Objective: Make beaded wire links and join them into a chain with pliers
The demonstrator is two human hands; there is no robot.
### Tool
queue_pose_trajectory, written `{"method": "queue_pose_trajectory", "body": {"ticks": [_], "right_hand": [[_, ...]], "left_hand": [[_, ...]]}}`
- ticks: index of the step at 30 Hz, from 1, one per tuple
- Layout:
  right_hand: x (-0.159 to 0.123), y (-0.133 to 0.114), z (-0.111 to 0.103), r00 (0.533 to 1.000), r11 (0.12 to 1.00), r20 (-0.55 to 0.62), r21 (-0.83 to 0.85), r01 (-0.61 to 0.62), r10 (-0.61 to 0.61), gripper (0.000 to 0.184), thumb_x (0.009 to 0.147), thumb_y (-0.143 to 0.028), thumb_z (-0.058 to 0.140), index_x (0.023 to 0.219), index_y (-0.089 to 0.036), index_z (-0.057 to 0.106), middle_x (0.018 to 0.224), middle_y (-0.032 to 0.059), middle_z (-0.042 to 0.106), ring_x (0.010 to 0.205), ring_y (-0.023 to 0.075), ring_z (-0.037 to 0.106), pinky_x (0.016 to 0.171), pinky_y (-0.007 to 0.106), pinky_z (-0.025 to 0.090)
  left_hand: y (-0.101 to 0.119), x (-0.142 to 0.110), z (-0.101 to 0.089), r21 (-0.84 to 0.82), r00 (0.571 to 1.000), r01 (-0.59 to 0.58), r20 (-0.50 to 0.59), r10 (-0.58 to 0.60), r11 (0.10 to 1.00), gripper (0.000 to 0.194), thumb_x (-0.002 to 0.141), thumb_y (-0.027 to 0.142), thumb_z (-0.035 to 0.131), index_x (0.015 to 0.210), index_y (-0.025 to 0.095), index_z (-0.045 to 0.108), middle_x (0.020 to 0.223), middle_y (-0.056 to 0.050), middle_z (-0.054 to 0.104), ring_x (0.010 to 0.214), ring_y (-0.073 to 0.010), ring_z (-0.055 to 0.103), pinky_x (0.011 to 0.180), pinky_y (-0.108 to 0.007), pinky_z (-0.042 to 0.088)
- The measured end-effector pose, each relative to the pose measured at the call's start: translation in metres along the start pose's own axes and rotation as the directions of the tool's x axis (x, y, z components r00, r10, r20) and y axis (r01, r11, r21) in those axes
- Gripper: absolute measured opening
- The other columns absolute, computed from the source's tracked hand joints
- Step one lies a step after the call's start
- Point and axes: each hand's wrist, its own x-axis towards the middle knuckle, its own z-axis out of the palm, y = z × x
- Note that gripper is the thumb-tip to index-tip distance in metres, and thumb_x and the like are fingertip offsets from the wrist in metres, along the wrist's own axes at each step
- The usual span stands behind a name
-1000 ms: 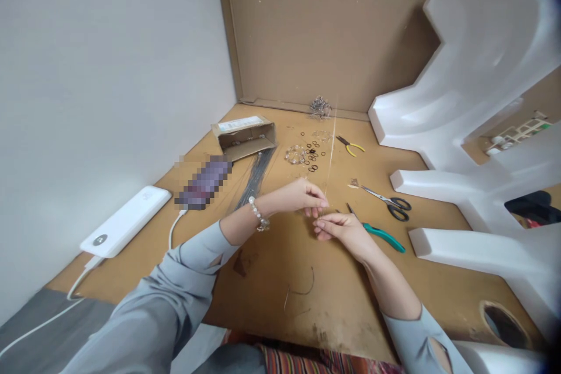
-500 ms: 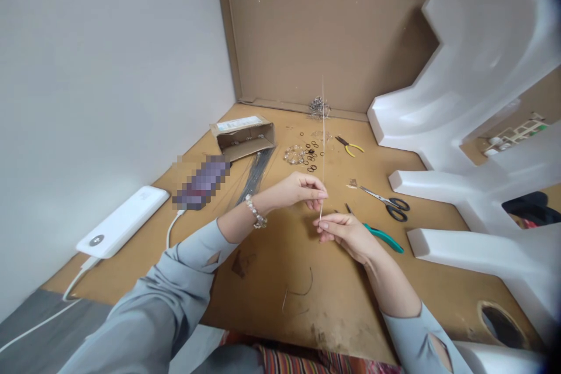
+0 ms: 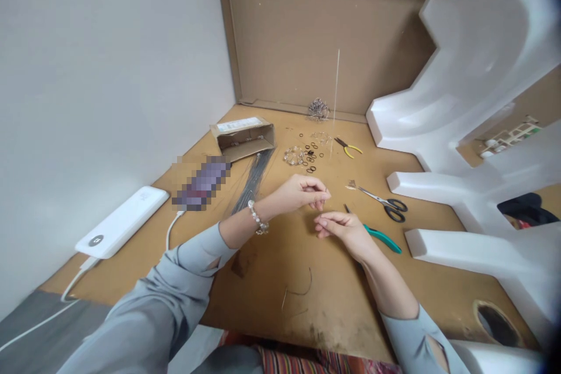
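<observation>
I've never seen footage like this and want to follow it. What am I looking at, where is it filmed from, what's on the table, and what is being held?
There is no machine here: these are a person's bare left hand and right hand, seen from a camera worn on the head, looking forward and down. On the brown table lie an open cardboard box, a bundle of thin wires, small dark rings, yellow-handled pliers, black-handled scissors and a green-handled tool. Both hands have thumb and fingers pinched together. A thin pale strand shows above them, but it is too faint near the fingers to tell which hand holds it.
</observation>
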Motion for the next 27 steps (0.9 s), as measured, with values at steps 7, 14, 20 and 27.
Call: {"method": "queue_pose_trajectory", "body": {"ticks": [7,14,20,27], "right_hand": [[0.001,-0.002,0.0,0.993,0.998,-0.1,-0.02,0.058,-0.06,0.027,0.063,-0.042,0.074,0.075,-0.018,0.073,0.069,0.0025,0.067,0.06,0.0129,0.061,0.069,0.034,0.051],[0.0,0.001,-0.003,0.988,0.971,-0.119,-0.228,0.067,-0.096,0.036,0.069,-0.048,0.066,0.087,-0.017,0.07,0.08,0.0065,0.069,0.069,0.0184,0.064,0.076,0.038,0.051],[-0.052,-0.002,-0.048,0.856,0.272,-0.285,-0.946,-0.177,-0.432,0.061,0.074,-0.047,0.058,0.124,-0.014,0.052,0.121,0.0184,0.057,0.112,0.0347,0.05,0.092,0.049,0.038],[-0.07,0.008,-0.033,0.939,-0.185,-0.232,-0.941,-0.282,-0.252,0.069,0.068,-0.041,0.057,0.127,-0.008,0.046,0.115,0.0211,0.056,0.097,0.0355,0.054,0.08,0.044,0.041]], "left_hand": [[-0.021,0.005,0.015,-0.164,0.999,-0.032,-0.041,0.025,0.986,0.027,0.075,0.035,0.064,0.086,0.01,0.063,0.073,-0.003,0.064,0.057,-0.0067,0.055,0.057,-0.021,0.046],[-0.027,0.005,0.02,-0.127,0.993,-0.074,-0.096,0.062,0.989,0.021,0.079,0.032,0.059,0.085,0.012,0.062,0.072,-0.001,0.063,0.06,-0.0069,0.054,0.061,-0.021,0.045],[-0.035,0.008,0.018,-0.18,0.993,0.072,-0.075,-0.087,0.981,0.02,0.077,0.032,0.061,0.078,0.012,0.058,0.065,0.0,0.062,0.059,-0.0075,0.058,0.058,-0.02,0.045],[-0.031,0.003,0.025,-0.179,0.981,0.17,0.12,-0.15,0.969,0.023,0.079,0.034,0.059,0.079,0.012,0.055,0.067,-0.001,0.062,0.058,-0.0097,0.064,0.05,-0.017,0.042]]}}
